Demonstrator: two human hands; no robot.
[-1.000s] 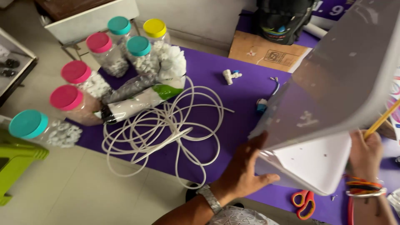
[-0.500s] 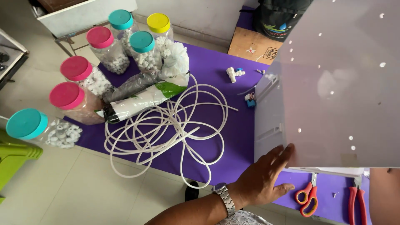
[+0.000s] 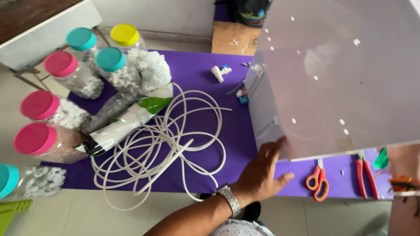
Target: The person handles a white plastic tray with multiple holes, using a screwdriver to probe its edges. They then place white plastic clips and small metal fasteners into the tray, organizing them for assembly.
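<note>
A large white box-shaped panel (image 3: 341, 74) with small holes is held up over the right side of the purple mat (image 3: 197, 65). My left hand (image 3: 262, 168), with a metal wristwatch (image 3: 227, 199), lies with spread fingers against the panel's lower left side wall (image 3: 262, 109). My right hand (image 3: 404, 164), with coloured bands on the wrist, supports the panel's lower right corner and is largely hidden by it. A coil of white tubing (image 3: 162, 148) lies loose on the mat, left of my left hand.
Several clear jars of white parts with pink (image 3: 39, 105), teal (image 3: 109, 59) and yellow (image 3: 124, 35) lids stand at the left. A wrapped roll (image 3: 127, 122) lies beside them. Red scissors (image 3: 317, 179) and red pliers (image 3: 365, 170) lie under the panel; small fittings (image 3: 218, 72) and cardboard (image 3: 234, 37) behind.
The white panel has swung up from a tilted position and now fills the upper right. My left hand stays on its lower left side; the scissors and pliers have come into view.
</note>
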